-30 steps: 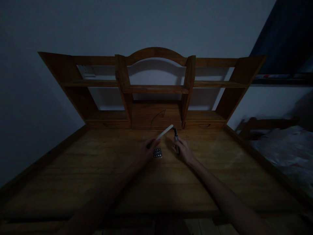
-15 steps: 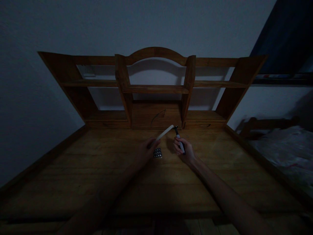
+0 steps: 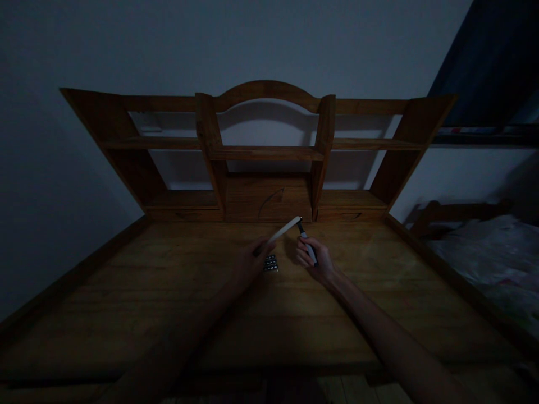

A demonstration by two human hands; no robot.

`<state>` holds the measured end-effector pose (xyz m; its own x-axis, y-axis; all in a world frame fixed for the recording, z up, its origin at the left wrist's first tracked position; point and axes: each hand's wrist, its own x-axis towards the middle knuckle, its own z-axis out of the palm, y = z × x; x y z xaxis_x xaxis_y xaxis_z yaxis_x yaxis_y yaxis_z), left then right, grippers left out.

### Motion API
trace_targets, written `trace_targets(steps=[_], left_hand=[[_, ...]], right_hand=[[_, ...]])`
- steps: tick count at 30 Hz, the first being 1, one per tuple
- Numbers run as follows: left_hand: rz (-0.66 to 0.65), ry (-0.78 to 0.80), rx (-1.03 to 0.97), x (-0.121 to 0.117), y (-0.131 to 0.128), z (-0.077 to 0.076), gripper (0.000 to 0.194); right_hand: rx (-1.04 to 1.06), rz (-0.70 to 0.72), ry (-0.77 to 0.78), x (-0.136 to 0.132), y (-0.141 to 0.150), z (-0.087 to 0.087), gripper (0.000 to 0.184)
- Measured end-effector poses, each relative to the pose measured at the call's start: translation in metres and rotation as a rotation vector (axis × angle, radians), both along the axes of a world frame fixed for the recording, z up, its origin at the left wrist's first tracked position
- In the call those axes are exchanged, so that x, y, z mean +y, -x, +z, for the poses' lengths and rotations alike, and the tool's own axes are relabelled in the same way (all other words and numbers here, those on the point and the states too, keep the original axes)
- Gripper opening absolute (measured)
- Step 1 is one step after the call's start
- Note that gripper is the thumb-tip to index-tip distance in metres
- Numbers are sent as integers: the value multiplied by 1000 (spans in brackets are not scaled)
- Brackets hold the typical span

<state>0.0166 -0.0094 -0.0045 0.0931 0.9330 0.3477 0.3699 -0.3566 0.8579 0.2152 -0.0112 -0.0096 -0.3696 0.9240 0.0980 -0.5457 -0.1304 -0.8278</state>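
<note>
My left hand [image 3: 249, 261] is closed around the lower end of a slim white stick [image 3: 284, 229], which slants up to the right. My right hand [image 3: 318, 255] grips a razor [image 3: 309, 248] by its grey-and-dark handle, with the dark head pointing up and away from me. The stick's rounded tip overlaps the razor's head; whether they touch is hard to tell in the dim light. A small black pack of razor cartridges [image 3: 270, 263], with silvery rows, lies on the desk just right of my left hand.
A wooden desk [image 3: 202, 325] with raised side edges spreads beneath my hands. Along its back stands a wooden shelf unit [image 3: 267, 153] with small drawers, against a pale wall. To the right are a wooden rail [image 3: 463, 211] and a pale, plastic-looking heap [image 3: 492, 252].
The razor has shifted slightly left, bringing its head behind or against the white stick's tip, where a small gap showed before. My left hand stays nearly in place.
</note>
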Motion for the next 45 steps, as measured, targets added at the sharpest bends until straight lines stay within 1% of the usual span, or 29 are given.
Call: trace_targets(steps=[5,10,13,17,19,23,28,34,41,45], left_hand=[[65,-16,-66,2,1,2,36],[-2,-25,-24,1,0,-2,35],[23,-15,-22,2,1,-1,35],[40,-33,-70,4,4,1,34],[19,-24,-65,4,3,1,35],[-68,22,-24,2,-1,-2,36],[-21,12,0,0,-1,1,37],[28,3,-93,1,2,4,38],[-19,12,-25,2,0,-2,36],[14,-11,-63,3,2,1,37]], right_hand=[[50,8,23,-1,0,4,28],[39,30,23,-2,0,5,28],[26,19,29,-2,0,5,27],[29,18,22,-2,0,5,28],[24,19,16,-2,0,4,28],[11,32,2,-1,1,1,27],[20,24,3,1,2,-2,27],[4,4,15,0,2,0,26],[-8,14,11,-1,2,1,26],[-1,18,22,-1,2,1,26]])
